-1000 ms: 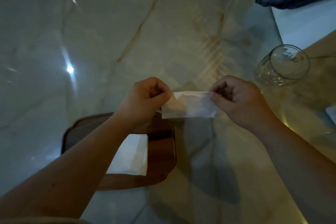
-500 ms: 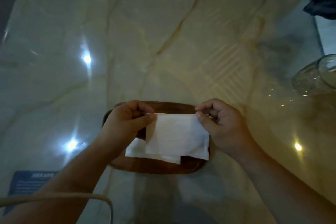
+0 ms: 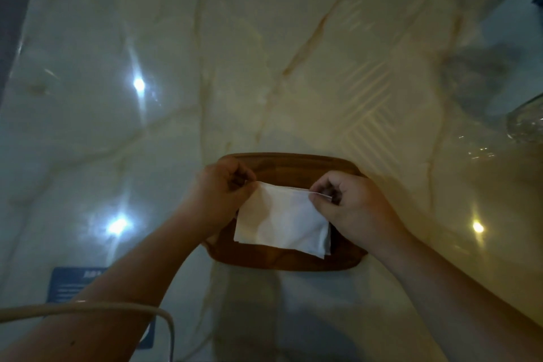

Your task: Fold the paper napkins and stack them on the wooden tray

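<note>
- Hands are pinching one folded white napkin (image 3: 282,220) by its far corners: left hand (image 3: 220,194) gripping the left corner, right hand (image 3: 349,206) the right.
- Napkin is hanging over the wooden tray (image 3: 293,261) on the marble worktop (image 3: 264,67).
- Glass (image 3: 527,123) is sitting far right.

We see white folded napkin (image 3: 282,220) over wooden tray (image 3: 293,261), far edge pinched at both corners, near edge hanging toward 6 o'clock. Layered edges show at its 4 o'clock corner; whether second napkin lies beneath, we cannot tell. Tray dark brown, oblong, rounded corners, flat on marble top, long side running 9 to 3 o'clock.
</note>
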{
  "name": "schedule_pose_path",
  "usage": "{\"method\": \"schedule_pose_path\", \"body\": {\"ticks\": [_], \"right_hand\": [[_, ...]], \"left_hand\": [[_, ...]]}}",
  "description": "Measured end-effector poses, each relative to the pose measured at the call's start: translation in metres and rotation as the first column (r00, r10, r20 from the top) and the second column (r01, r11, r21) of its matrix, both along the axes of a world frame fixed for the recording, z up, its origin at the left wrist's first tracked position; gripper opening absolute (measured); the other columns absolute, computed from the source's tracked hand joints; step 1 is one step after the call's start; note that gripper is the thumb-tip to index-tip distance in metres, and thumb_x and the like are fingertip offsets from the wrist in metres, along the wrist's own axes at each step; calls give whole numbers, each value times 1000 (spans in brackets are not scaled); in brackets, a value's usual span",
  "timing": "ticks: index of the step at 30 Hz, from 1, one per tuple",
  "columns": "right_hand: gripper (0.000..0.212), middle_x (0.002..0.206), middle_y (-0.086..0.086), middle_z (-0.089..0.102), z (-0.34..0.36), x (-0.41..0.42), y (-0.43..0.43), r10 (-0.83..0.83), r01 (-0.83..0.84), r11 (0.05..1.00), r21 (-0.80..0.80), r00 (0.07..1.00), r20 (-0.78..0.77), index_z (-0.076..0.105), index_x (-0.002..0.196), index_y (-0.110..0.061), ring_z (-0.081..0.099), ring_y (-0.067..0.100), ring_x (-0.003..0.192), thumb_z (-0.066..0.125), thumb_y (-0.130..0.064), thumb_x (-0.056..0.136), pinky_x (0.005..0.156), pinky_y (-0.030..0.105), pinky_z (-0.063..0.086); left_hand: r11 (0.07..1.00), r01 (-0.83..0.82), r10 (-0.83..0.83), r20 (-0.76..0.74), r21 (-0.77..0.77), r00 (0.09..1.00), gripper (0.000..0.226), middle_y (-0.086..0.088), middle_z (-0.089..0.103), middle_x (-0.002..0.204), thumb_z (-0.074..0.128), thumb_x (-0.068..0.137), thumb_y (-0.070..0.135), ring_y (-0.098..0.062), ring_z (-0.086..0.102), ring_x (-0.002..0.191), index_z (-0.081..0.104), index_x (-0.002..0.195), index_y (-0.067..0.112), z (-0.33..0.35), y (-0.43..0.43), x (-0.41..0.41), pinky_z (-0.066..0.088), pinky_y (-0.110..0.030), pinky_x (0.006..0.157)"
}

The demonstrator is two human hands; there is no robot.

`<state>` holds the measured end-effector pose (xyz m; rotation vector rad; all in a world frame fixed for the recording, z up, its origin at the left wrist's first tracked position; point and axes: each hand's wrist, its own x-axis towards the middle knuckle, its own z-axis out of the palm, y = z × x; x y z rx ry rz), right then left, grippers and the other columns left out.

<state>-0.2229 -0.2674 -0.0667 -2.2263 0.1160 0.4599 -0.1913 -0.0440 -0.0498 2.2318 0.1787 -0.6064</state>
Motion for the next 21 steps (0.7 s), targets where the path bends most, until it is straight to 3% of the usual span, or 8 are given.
{"method": "schedule_pose_path", "body": {"ticks": [3,7,15,18,21], "right_hand": [[3,70,-12,62,1,1,-1,29,-27,998,-61,999,25,66,82,-27,58,3,71,67,-29,83,57,17,45],[5,69,-9,62,0,1,-3,72,-66,989,-133,997,41,65,83,-24,56,6,59,67,-29,83,52,23,45],[6,68,-9,61,-4,8,-3,146,-121,968,-218,984,102,63,82,-23,47,1,53,66,-28,83,49,18,34],[6,74,-7,62,-4,10,-4,187,-153,955,-254,975,117,62,81,-21,48,5,60,66,-25,82,51,15,31],[7,78,-6,59,-3,9,-6,224,-181,938,-295,967,120,60,80,-20,54,14,71,64,-26,82,54,25,35]], "left_hand": [[999,37,-37,-15,16,999,11,4,66,83,67,83,23,-15,67,70,61,79,31,-6,-1,2,61,-39,59],[994,100,-101,15,46,995,14,9,65,80,68,81,22,-14,66,72,61,76,33,-12,1,1,60,-43,65],[969,188,-200,62,163,978,11,13,61,78,64,84,25,-8,62,63,58,81,33,-16,-2,5,58,-35,63],[945,230,-257,97,231,961,6,12,60,73,63,84,26,-8,60,62,59,83,30,-16,-5,4,57,-36,61],[896,290,-350,129,337,928,3,10,62,74,60,85,30,-9,57,62,60,88,28,-15,-6,3,56,-36,58]]}}
